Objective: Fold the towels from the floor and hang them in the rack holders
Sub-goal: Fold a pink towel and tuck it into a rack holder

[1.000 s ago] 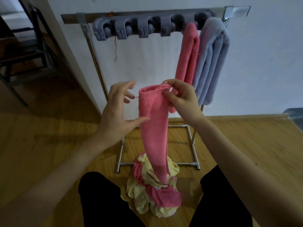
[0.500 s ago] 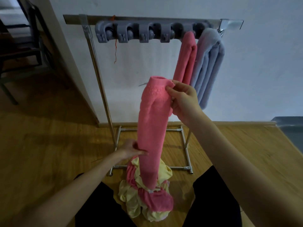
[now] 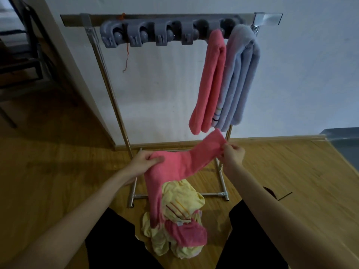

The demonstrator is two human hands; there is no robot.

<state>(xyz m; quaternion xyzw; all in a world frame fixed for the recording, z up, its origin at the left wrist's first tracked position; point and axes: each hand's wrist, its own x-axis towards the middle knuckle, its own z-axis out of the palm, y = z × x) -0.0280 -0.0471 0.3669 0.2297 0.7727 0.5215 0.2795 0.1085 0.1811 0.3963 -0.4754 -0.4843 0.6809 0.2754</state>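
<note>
Fingers of the left hand curled round a long pink terry towel; the right hand apparently pinched its far end, above the yellow-and-pink towel heap before the metal rack.

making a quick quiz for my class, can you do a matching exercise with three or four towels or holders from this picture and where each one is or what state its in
Things
1. blue towel
2. yellow towel
3. pink towel in the hands
4. leftmost holder

States
A. heaped on the floor
B. held by both hands
C. holds no towel
D. hanging at the rack's right end

Pairs: 1-D, 2-A, 3-B, 4-C
</note>
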